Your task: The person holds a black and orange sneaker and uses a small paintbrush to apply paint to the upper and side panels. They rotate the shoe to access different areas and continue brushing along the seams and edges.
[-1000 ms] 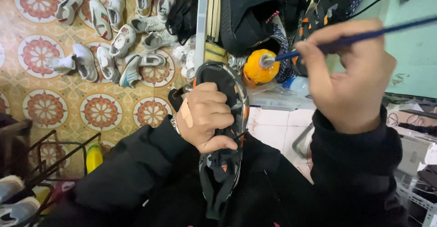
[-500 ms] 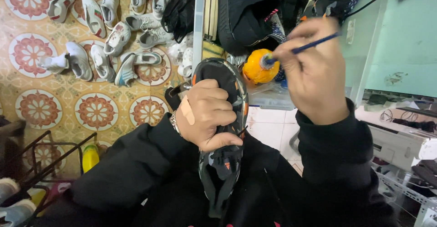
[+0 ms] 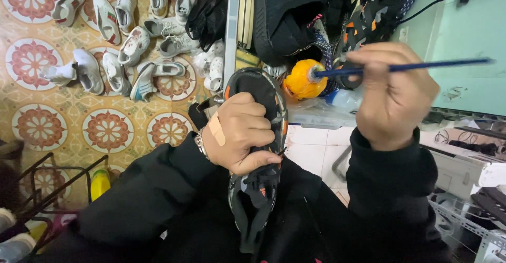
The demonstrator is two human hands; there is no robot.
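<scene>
My left hand (image 3: 240,132), with a plaster on its back and a bracelet at the wrist, grips a black camouflage-patterned shoe (image 3: 258,152) with orange accents, sole side up, over my lap. My right hand (image 3: 392,97) is raised to the right of the shoe and holds a thin blue-handled brush (image 3: 400,68) lying almost level. The brush's tip touches a round orange pot (image 3: 301,79) that sits just beyond the shoe's toe.
Several white and grey sneakers (image 3: 118,46) lie scattered on the patterned tile floor (image 3: 63,120) at the upper left. Dark bags and shoes (image 3: 295,15) pile up behind the pot. A black metal rack (image 3: 47,189) stands at the lower left, a white wire rack (image 3: 474,221) at the lower right.
My right hand has lowered slightly and levelled the brush, with its tip staying at the orange pot. My left hand keeps the shoe still.
</scene>
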